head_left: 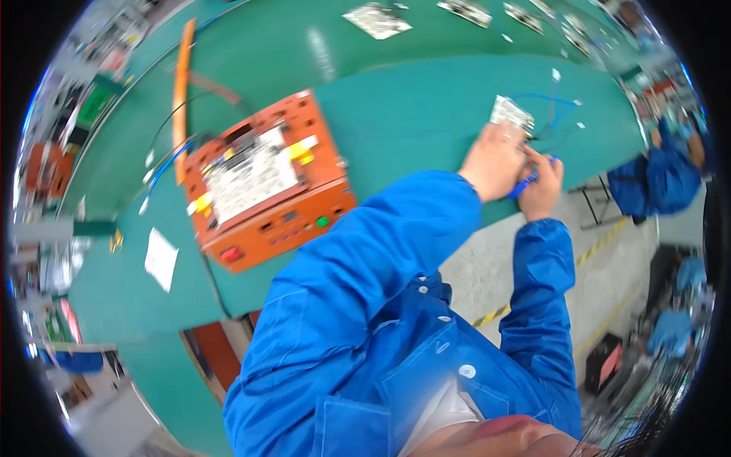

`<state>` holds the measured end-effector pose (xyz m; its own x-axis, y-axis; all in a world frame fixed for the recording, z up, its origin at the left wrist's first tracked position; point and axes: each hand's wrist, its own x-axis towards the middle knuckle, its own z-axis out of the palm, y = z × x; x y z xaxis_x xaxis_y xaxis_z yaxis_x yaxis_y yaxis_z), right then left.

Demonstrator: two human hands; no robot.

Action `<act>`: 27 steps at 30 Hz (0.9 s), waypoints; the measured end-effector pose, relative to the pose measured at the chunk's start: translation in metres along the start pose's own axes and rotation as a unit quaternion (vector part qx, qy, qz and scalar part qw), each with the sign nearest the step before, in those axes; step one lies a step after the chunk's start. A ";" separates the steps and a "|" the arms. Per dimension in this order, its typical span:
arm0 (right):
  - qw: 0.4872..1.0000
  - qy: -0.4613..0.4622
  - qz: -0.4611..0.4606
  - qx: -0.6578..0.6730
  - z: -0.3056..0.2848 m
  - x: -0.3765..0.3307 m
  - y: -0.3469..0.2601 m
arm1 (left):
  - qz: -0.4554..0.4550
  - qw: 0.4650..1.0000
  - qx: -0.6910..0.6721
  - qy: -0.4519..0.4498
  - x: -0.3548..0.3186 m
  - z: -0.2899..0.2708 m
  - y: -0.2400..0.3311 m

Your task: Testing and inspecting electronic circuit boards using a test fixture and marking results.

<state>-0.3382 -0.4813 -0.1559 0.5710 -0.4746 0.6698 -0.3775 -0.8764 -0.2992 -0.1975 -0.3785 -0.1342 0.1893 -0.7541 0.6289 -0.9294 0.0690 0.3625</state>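
Note:
Toward the right end of the green table, my left hand [493, 158] is closed on the near edge of a small white circuit board [512, 113]. My right hand [542, 189] grips a pair of blue-handled pliers [524, 185], its dark tip close to the board's near right corner. My fingers cover part of both, and the exact jaw shape is too blurred to tell. Thin blue wires [560, 103] with white connectors lie just beyond the board.
An orange test box [278, 228] with a white board [251, 175] on top stands left of my arms. A paper slip [161, 259] and loose cables [161, 177] lie farther left. More boards [377, 20] sit along the far side. Another person in blue [670, 175] is at the right.

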 end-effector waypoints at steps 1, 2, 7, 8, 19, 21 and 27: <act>1.000 -0.001 0.001 0.012 -0.002 -0.001 0.001 | 0.022 1.000 0.004 0.022 -0.002 0.003 0.003; 1.000 -0.005 0.001 0.026 -0.004 -0.001 0.001 | 0.043 0.998 0.011 0.042 -0.006 0.004 0.004; 0.998 0.067 -0.010 0.021 0.003 -0.004 0.013 | 0.025 0.994 0.093 0.047 -0.036 -0.032 0.023; 0.997 0.082 -0.001 0.014 0.002 -0.003 0.008 | 0.015 0.993 0.105 0.047 -0.045 -0.043 0.028; 0.959 0.122 0.002 0.255 0.014 -0.011 -0.042 | -0.052 0.985 0.114 0.116 -0.192 -0.316 0.006; 0.959 0.065 -0.029 0.273 0.013 0.005 -0.076 | -0.109 0.969 0.179 0.134 -0.231 -0.359 -0.018; 0.915 -0.073 -0.057 0.394 0.033 0.040 -0.220 | -0.153 0.969 0.177 0.076 -0.272 -0.404 -0.066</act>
<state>-0.2084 -0.3103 -0.0854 0.6866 -0.3324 0.6466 0.2996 -0.6810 -0.6682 -0.0601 0.0858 -0.0510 0.4935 -0.5974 0.6321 -0.8674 -0.3917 0.3070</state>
